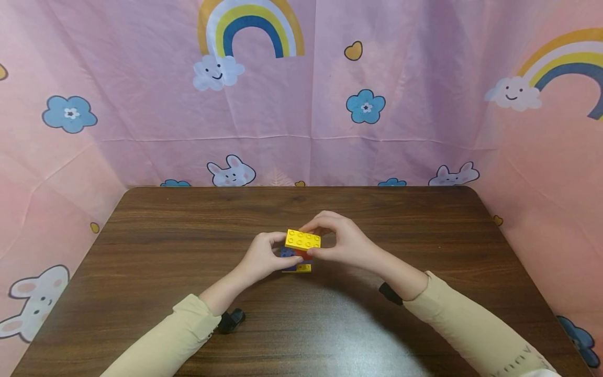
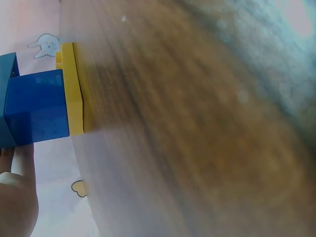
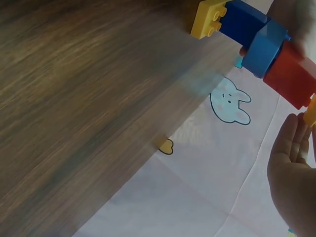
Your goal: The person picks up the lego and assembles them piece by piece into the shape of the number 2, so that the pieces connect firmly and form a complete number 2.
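Observation:
A small stack of toy building bricks stands on the table. At its foot is a yellow brick [image 3: 207, 19], and above that come a dark blue brick [image 2: 37, 106], a lighter blue brick [image 3: 265, 48] and a red brick [image 3: 290, 74]. The left hand [image 1: 258, 257] grips the stack from the left, its thumb across the front. Between thumb and fingers, the right hand [image 1: 346, 240] pinches a yellow eight-stud brick [image 1: 303, 239] at the top of the red one. Whether these two are fully joined I cannot tell.
The brown wooden table [image 1: 165, 235] ends at a pink cloth backdrop [image 1: 282, 110] with rainbows, flowers and rabbits. Black straps or mounts [image 1: 231, 320] show at both wrists, just above the tabletop.

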Demonstrator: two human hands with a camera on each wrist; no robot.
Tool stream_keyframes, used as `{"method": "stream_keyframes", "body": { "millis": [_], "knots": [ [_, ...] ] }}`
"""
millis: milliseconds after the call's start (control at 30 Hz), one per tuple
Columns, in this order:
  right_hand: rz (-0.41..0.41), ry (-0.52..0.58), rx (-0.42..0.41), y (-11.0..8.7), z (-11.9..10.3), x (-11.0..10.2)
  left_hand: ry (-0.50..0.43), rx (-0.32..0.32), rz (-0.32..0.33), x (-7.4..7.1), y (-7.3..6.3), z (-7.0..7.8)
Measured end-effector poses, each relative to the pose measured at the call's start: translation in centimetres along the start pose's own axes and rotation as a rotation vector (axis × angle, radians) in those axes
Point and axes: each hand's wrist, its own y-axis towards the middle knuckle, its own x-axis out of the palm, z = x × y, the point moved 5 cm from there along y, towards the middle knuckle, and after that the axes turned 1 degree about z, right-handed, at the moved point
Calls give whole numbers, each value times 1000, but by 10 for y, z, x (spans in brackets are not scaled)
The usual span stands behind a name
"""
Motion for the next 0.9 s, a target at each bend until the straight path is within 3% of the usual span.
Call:
{"method": "stream_keyframes", "body": {
  "millis": [900],
  "knots": [
    [-31, -46, -18, 10, -9, 6, 84, -21, 43, -3, -2, -1]
  ]
}}
